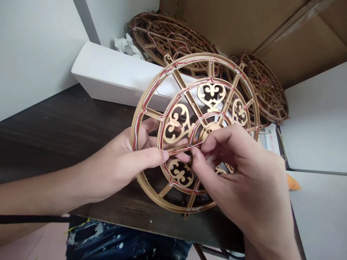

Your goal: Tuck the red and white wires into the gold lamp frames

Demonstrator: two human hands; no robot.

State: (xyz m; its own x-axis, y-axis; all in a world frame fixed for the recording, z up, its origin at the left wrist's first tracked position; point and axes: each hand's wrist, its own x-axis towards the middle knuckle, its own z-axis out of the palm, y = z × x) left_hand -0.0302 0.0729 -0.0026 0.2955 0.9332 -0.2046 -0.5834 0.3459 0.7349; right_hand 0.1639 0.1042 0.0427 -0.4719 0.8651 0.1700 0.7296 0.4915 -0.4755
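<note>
A round gold-coloured openwork frame (159,115) with spokes and scroll ornaments is held up at a tilt over the dark table. Red and white wires (143,102) run along the channels of its rings and spokes. My left hand (138,155) grips the frame's left side, thumb on a spoke in front and fingers behind. Near the hub, my right hand (235,166) has thumb and forefinger closed at the wire on that same spoke. The right hand hides the frame's lower right part. Its other fingers are curled.
Behind stand more wired round frames (173,39), several leaning against a cardboard sheet (230,25). A long white box (114,72) lies at the back left with crumpled white paper (127,46) behind it. White panels flank the dark table (54,133).
</note>
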